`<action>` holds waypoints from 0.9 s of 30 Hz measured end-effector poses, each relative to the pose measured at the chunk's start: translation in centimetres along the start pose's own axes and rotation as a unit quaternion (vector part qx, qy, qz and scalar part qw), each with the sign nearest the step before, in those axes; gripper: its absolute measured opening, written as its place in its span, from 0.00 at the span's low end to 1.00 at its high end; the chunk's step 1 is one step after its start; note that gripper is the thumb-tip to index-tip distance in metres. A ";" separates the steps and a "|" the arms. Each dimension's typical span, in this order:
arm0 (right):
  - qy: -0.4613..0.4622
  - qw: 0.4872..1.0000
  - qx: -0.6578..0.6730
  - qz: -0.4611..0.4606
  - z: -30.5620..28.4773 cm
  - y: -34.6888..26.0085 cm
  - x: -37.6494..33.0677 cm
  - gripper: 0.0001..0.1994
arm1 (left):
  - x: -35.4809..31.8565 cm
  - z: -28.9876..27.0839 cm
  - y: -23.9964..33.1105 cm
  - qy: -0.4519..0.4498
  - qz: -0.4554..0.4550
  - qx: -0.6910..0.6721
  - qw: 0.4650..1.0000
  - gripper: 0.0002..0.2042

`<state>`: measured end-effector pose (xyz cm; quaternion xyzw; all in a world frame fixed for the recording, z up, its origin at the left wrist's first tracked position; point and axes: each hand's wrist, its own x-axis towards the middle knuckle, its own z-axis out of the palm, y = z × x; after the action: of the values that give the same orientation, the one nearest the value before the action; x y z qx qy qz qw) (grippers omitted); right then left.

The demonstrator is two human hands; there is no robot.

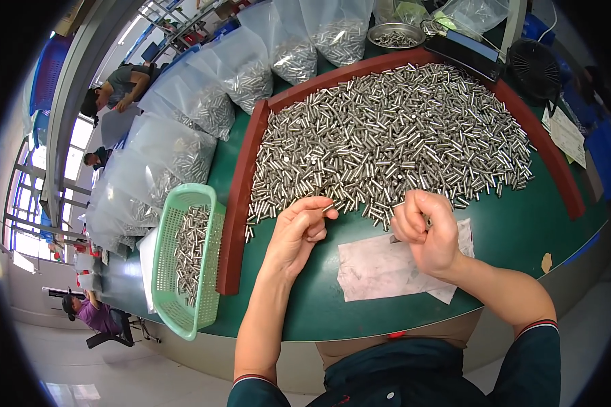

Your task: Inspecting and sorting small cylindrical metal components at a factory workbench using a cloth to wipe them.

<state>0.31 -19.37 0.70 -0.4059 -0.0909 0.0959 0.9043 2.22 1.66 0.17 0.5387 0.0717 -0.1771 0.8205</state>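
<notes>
The left hand (299,230) pinches one pin (328,207); the right hand (424,230) is closed on another pin (395,238), beside the pile (387,136) on the desk (516,230).

Bench (509,230) dark green, rimmed by dark red border strip (241,190); heap of metal pins (387,136) shiny silver; basket (163,271) mint green, fine mesh pattern; bags (176,149) clear, silver pins inside; sheet (380,271) white, pinkish tint; sleeves (536,366) dark teal, red-and-white striped cuffs; fan (533,68) black
</notes>
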 end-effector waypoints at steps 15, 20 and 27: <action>0.001 1.000 -0.001 -0.003 0.1 0.0 0.0 0.18 | 0.1 0.1 -0.3 -0.033 -0.027 0.029 0.999 0.09; 0.006 1.000 -0.002 0.000 0.0 -0.2 -0.1 0.18 | 0.1 0.5 -0.3 -0.035 -0.033 0.038 0.998 0.08; 0.005 1.000 -0.001 -0.015 -0.1 -0.1 0.1 0.18 | -2.3 3.6 -1.1 -0.068 0.117 0.458 0.878 0.04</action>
<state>0.48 -19.44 0.75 -0.4057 -0.0929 0.0802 0.9057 -0.57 -1.55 1.42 0.8457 -0.1368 -0.1291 0.4994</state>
